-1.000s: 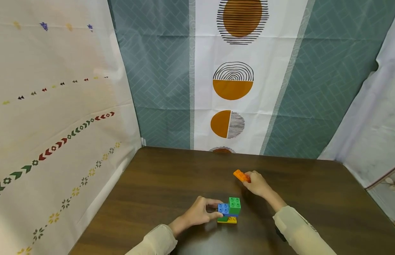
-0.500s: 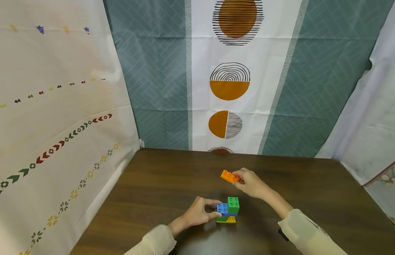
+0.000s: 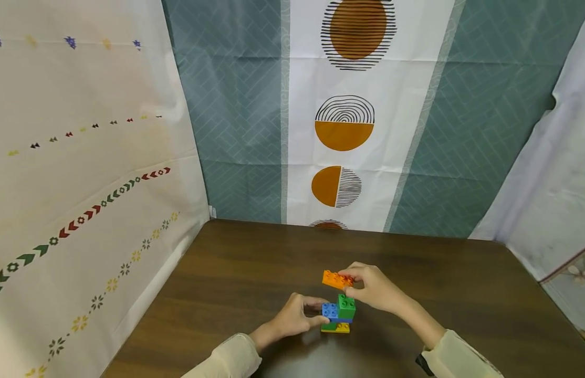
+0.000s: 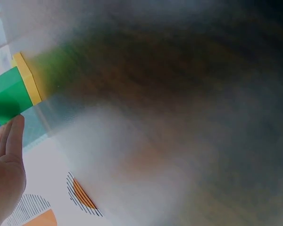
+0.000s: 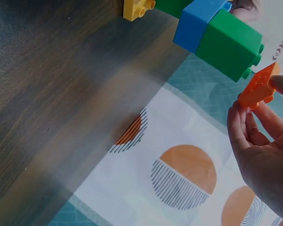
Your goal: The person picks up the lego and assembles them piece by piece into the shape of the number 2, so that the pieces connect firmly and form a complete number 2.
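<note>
A small stack of toy building blocks stands on the table: a thin yellow block (image 3: pixel 343 328) at the bottom, a green block beside the yellow studs, blue blocks (image 3: pixel 330 310) above, and a green block (image 3: pixel 346 306) on the upper right. My left hand (image 3: pixel 294 317) grips the stack from its left side, thumb in front and fingers behind. Pinched in my right hand (image 3: pixel 372 286) is a flat orange block (image 3: pixel 336 280), held just above and behind the green top. In the right wrist view, the orange block (image 5: pixel 260 88) is close to the studs of the upper green block (image 5: pixel 230 44).
The dark wooden table (image 3: pixel 245 252) extends around the stack. A patterned cloth (image 3: pixel 236 131) hangs behind its far edge. White cloths hang at the left (image 3: pixel 108 184) and right (image 3: pixel 547 184) sides.
The right hand has carried the orange block left and then toward the stack, bringing it over the green block. My left hand and the stack have stayed in place.
</note>
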`<action>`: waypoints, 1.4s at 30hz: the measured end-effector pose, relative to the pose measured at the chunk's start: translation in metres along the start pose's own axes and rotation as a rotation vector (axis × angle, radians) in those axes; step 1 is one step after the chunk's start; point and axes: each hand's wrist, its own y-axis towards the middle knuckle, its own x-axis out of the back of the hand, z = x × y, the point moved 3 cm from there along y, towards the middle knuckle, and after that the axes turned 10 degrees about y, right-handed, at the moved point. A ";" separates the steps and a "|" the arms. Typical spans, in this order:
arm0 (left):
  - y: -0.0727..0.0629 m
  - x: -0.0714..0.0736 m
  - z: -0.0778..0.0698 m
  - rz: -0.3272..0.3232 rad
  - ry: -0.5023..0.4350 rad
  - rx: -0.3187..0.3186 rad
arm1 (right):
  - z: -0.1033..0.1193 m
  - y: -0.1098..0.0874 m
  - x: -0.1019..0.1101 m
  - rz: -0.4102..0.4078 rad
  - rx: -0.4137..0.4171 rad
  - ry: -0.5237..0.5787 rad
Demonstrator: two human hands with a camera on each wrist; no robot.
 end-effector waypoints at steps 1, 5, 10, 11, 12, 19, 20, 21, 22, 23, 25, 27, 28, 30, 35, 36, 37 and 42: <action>0.000 0.001 0.000 0.005 -0.001 0.009 | 0.001 -0.002 0.000 0.002 -0.002 0.006; 0.000 0.002 -0.003 0.014 -0.019 0.049 | 0.003 -0.008 -0.001 0.019 0.007 0.011; -0.001 0.002 -0.003 0.000 -0.010 0.064 | 0.001 -0.013 -0.005 0.039 0.021 0.000; -0.001 0.002 -0.003 -0.001 -0.007 0.066 | 0.001 -0.014 -0.005 0.041 0.023 0.000; -0.001 0.002 -0.003 -0.002 -0.006 0.068 | 0.001 -0.014 -0.006 0.041 0.026 -0.001; 0.000 0.003 -0.004 -0.002 -0.001 0.071 | -0.001 -0.016 -0.007 0.035 0.037 -0.011; 0.000 0.003 -0.004 0.001 -0.004 0.074 | -0.001 -0.017 -0.008 0.036 0.037 -0.012; -0.001 0.003 -0.004 0.005 -0.012 0.078 | -0.001 -0.017 -0.008 0.038 0.039 -0.014; -0.001 0.003 -0.005 0.006 -0.018 0.080 | -0.001 -0.017 -0.008 0.039 0.040 -0.016; -0.001 0.003 -0.005 0.006 -0.022 0.080 | -0.001 -0.017 -0.009 0.038 0.043 -0.014; -0.001 0.002 -0.005 0.007 -0.029 0.082 | -0.002 -0.018 -0.009 0.037 0.052 -0.015; -0.001 0.002 -0.005 0.007 -0.035 0.083 | -0.002 -0.018 -0.010 0.036 0.062 -0.013; -0.001 0.001 -0.005 0.006 -0.035 0.082 | -0.002 -0.018 -0.010 0.034 0.065 -0.012; -0.001 0.001 -0.004 0.007 -0.032 0.083 | -0.002 -0.018 -0.010 0.033 0.068 -0.010; -0.001 0.002 -0.004 0.001 -0.025 0.073 | -0.003 -0.018 -0.010 0.033 0.070 -0.008; -0.001 0.002 -0.004 0.003 -0.031 0.074 | -0.003 -0.018 -0.010 0.034 0.073 -0.009; -0.001 0.002 -0.005 0.005 -0.036 0.075 | -0.003 -0.018 -0.010 0.035 0.077 -0.013; -0.002 0.002 -0.005 0.015 -0.062 0.077 | -0.003 -0.019 -0.010 0.047 0.096 -0.006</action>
